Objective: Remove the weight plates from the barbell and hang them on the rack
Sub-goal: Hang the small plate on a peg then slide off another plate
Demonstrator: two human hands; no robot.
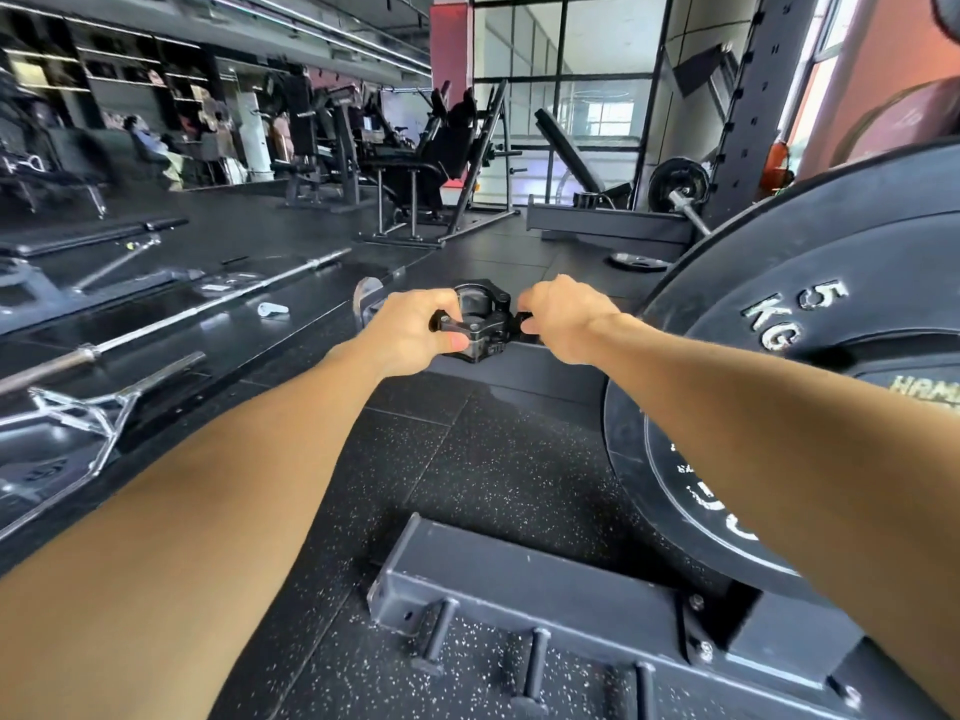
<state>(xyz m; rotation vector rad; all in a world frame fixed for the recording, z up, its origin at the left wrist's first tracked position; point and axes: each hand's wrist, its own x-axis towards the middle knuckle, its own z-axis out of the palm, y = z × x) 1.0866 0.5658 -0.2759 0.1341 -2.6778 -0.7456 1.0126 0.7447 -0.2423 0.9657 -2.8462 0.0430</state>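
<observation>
The large black weight plate (810,283), marked 5 KG, is seen at the right of the view, standing on edge and apparently still on the barbell, with a second plate (691,491) showing below the right forearm; the rack upright (748,96) with its row of holes rises behind them, and the rack's base frame (545,579) with short pegs lies on the speckled rubber floor (467,459) in the foreground. The step in hand is judged to be the freeing of the black collar clamp (483,317), which is held out in front between both hands, well clear of the plate face; whether it sits on the bar's sleeve end cannot be told. For this step to be done well, the lever should be swung fully open before the collar is drawn straight along the sleeve, and the collar should be set aside where it will not roll underfoot, since the plates can be slid off only once it is gone. Both arms are stretched forward and nearly straight. The left hand (410,330) is curled round the collar's lever, with the thumb pressed along it, and the right hand (563,317) is closed over the collar's opposite side, its fingers pinching a black tab there.
</observation>
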